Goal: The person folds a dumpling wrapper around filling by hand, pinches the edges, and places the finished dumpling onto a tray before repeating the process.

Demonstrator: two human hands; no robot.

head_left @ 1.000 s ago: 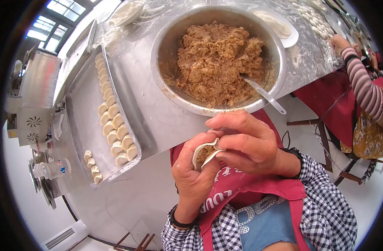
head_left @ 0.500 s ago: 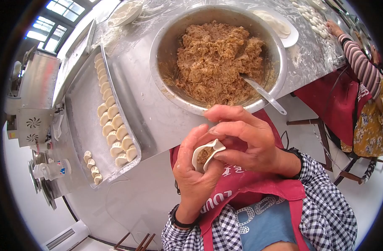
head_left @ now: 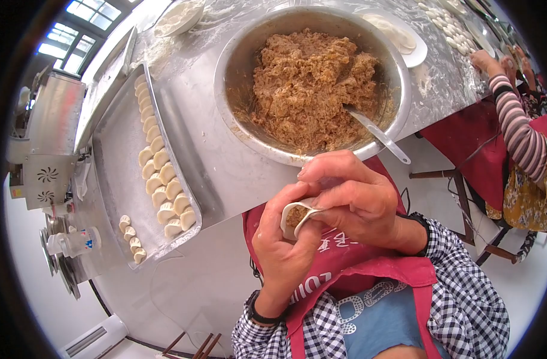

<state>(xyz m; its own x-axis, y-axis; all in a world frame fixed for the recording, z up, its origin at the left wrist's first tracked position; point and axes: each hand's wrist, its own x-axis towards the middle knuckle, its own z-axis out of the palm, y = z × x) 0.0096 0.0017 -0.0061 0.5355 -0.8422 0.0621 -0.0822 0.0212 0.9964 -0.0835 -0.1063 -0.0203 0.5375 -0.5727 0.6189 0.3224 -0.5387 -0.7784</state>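
Note:
A round dumpling wrapper with brown filling, a partly folded dumpling [head_left: 295,218], is held between both hands in front of the apron. My left hand [head_left: 282,233] cups it from below and the side, fingers wrapped round it. My right hand [head_left: 360,200] pinches the wrapper's right edge between thumb and fingers. The filling still shows through the opening. Just beyond the hands stands a large metal bowl [head_left: 222,90] of minced filling [head_left: 312,84], a metal spoon [head_left: 378,134] leaning on its rim.
To the left, a metal tray [head_left: 115,173] holds rows of finished dumplings [head_left: 165,173]. A white plate [head_left: 414,57] with dough wrappers [head_left: 393,33] is behind the bowl. At the far right a co-worker's hand [head_left: 485,63] is near small dough pieces [head_left: 453,33]. A stool [head_left: 459,185] stands right.
The right fingers have drawn the wrapper's edge further together, so its opening is smaller and rounder. The co-worker's striped arm at the right has shifted.

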